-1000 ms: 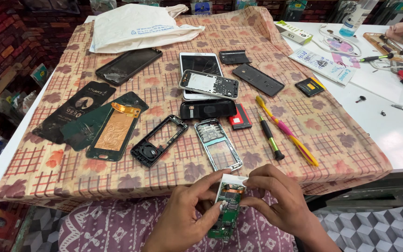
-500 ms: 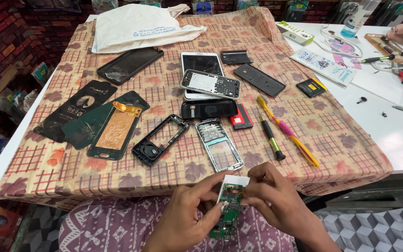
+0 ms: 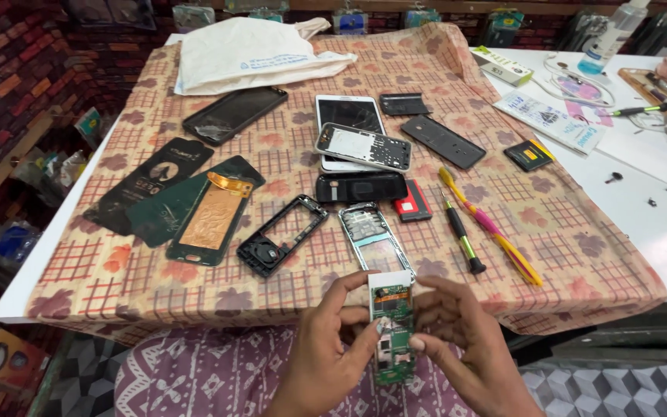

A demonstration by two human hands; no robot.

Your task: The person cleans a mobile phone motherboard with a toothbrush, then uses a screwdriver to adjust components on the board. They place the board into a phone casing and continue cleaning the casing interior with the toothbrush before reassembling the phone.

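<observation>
Both hands, left hand (image 3: 333,347) and right hand (image 3: 465,347), pinch an upright green circuit board (image 3: 392,332) between curled fingers.

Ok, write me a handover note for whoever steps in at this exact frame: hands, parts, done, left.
Left hand and right hand both pinch the green phone circuit board over the lap, below the table edge.
On the checked cloth: silver keypad frame, black phone frame, black-green screwdriver, yellow-pink tool.
Done: phone opened, board out.
Left: the board is not yet back in any frame.
</observation>
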